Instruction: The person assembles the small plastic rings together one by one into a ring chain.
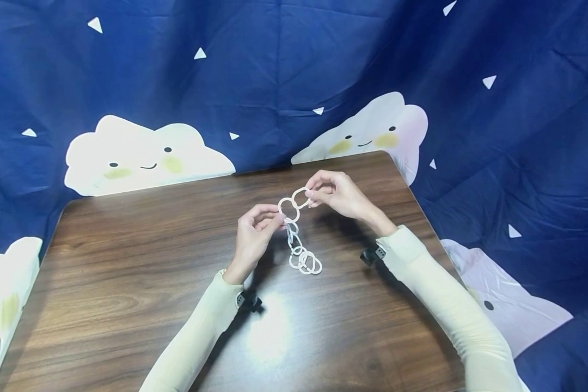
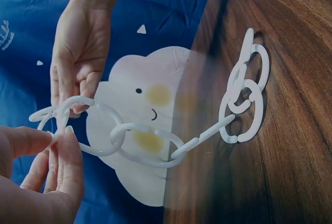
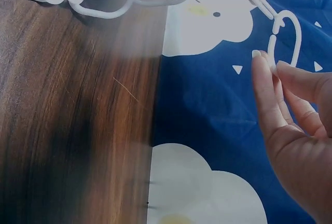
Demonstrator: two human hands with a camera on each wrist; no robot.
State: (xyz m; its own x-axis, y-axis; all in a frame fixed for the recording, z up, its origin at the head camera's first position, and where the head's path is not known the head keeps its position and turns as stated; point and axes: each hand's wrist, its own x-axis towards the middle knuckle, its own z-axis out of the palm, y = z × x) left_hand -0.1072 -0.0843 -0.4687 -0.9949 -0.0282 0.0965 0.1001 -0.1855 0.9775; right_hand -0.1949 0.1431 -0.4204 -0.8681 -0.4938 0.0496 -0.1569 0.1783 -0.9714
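Observation:
A chain of white plastic links (image 2: 150,164) runs between the two hands and down to the table. My left hand (image 1: 255,235) pinches one link between thumb and fingers. To its right and a little farther off, my right hand (image 1: 340,195) pinches the end link (image 3: 299,37), which hooks through the link at the left hand. A small gap shows in that end link in the right wrist view. From the left hand the chain slants down, and its last links (image 2: 261,115) lie bunched on the wood. Fingers partly cover both pinched links.
The brown wooden table (image 1: 142,283) stretches under both forearms. Behind it hangs a blue curtain (image 1: 255,60) with white clouds and small triangles. A small black device (image 1: 250,302) sits at the left wrist, another (image 1: 372,254) at the right.

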